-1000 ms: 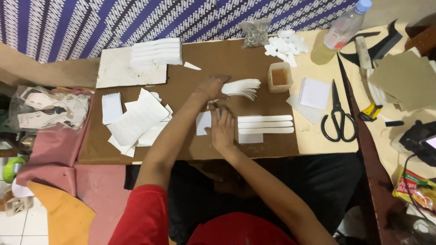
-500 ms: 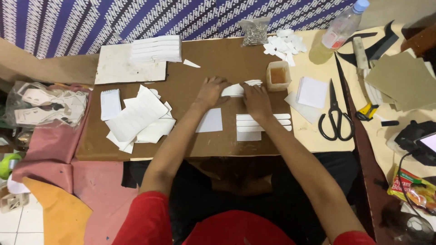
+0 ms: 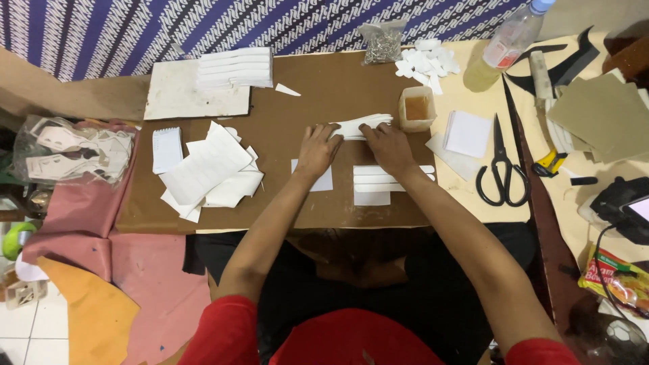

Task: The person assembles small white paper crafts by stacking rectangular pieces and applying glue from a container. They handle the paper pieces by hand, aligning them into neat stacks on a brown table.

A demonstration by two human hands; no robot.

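Observation:
Both my hands rest on a fanned stack of white curved strips (image 3: 365, 125) on the brown work board (image 3: 318, 88). My left hand (image 3: 318, 150) touches the stack's left end with its fingertips. My right hand (image 3: 387, 145) presses on the stack's lower edge, fingers bent. Just below the hands lie a white paper square (image 3: 323, 181) and several long white strips over a white piece (image 3: 378, 179). Whether either hand pinches a strip cannot be seen.
A small cup of amber glue (image 3: 416, 108) stands right of the stack. Black scissors (image 3: 501, 165), a white pad (image 3: 468, 133), a plastic bottle (image 3: 508, 42) and a yellow cutter (image 3: 551, 162) lie to the right. Loose white sheets (image 3: 209, 169) pile at left; stacked strips (image 3: 235, 67) at back.
Both hands have moved from the paper square and long strips up to the fanned stack. My right hand went from mid-board up and right. The stack looks slightly shifted.

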